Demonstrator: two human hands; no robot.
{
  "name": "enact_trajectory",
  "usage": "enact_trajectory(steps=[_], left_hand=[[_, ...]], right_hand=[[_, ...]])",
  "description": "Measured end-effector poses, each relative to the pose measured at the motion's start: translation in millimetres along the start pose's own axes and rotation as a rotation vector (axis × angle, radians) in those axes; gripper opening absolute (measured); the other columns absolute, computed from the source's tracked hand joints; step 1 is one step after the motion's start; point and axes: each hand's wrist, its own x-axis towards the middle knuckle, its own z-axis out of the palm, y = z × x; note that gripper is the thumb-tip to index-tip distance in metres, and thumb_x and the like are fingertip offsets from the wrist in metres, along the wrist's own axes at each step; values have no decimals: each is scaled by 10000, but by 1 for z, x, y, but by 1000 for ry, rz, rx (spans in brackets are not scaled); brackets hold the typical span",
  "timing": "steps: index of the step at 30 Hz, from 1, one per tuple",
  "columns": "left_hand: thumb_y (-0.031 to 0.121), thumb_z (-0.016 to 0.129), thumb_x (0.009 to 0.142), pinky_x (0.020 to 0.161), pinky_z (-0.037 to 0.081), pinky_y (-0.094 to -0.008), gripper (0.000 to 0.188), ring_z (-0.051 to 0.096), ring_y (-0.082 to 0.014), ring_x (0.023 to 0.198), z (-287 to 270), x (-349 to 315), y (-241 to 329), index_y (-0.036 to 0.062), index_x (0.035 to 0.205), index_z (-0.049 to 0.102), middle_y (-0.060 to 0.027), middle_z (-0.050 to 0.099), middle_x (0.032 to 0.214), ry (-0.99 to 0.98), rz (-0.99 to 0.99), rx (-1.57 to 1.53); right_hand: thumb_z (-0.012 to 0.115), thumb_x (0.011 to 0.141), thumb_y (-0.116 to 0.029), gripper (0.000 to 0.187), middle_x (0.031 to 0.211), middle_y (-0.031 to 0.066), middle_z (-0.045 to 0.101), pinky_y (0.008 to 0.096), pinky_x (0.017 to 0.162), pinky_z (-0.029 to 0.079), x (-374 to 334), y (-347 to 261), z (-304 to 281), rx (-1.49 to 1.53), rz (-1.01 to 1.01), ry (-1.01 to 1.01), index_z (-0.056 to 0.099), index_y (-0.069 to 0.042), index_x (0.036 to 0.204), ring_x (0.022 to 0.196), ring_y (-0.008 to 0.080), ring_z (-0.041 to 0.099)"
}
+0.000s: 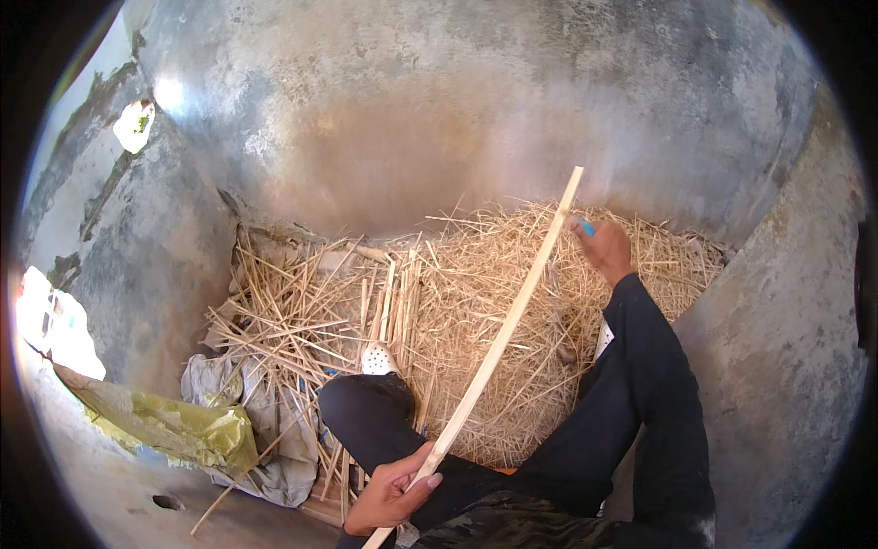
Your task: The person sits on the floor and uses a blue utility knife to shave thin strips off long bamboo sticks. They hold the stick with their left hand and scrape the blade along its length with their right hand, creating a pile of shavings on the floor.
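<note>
A long, pale wooden strip (501,340) slants across the view, from my lap up toward the back wall. My left hand (395,494) is closed around its lower part, with the thumb pressed along it. Near the strip's far end, my right hand (607,251) grips a small tool with a blue handle (586,228). The front of this tool meets or lies just beside the strip's right edge; its exact shape is too small to make out.
A thick heap of shavings (485,403) covers the floor between my legs. Loose thin sticks (283,306) lie crisscrossed at left, beside a grey cloth sack (283,439) and a yellow-green sheet (197,430). Concrete walls (439,110) enclose the corner. A white clog (378,359) is on my left foot.
</note>
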Motion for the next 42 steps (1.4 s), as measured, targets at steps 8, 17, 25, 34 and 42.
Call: enact_trajectory(steps=[8, 17, 25, 34, 42], left_hand=[[63, 579, 941, 526, 341, -152, 499, 426, 4, 601, -52, -23, 1, -1, 1404, 405, 64, 532, 714, -165, -140, 280], [125, 543, 962, 399, 347, -183, 492, 433, -28, 505, -9, 48, 11, 23, 1417, 386, 21, 483, 650, 238, 2, 197], [116, 527, 974, 422, 332, -181, 489, 418, -18, 535, 23, 76, 2, 41, 1432, 372, 37, 473, 667, 121, 128, 48], [69, 516, 973, 541, 300, -164, 463, 364, -4, 632, 23, 73, 6, -20, 1409, 385, 80, 446, 755, 133, 183, 16], [54, 505, 972, 638, 358, -163, 453, 405, -11, 759, 21, 67, 7, -52, 1396, 384, 42, 518, 906, 182, 231, 152]], right_hand=[[353, 802, -816, 911, 755, 246, 644, 513, 646, 465, 22, 103, 8, 132, 530, 81, 661, 40, 752, 752, 376, 652], [392, 812, -796, 826, 506, 94, 517, 387, 454, 396, -51, -23, -18, 213, 28, -306, 605, -23, 613, 452, 244, 518], [572, 739, -735, 657, 475, 94, 535, 414, 470, 453, -161, -133, -20, 332, -555, -285, 628, -97, 595, 456, 294, 577], [585, 723, -740, 675, 454, 96, 518, 380, 415, 430, -154, -141, -33, 270, -655, -181, 599, -85, 563, 399, 273, 550], [460, 772, -791, 777, 424, 99, 508, 396, 384, 408, -152, -140, -27, 298, -633, -197, 606, -73, 514, 360, 256, 525]])
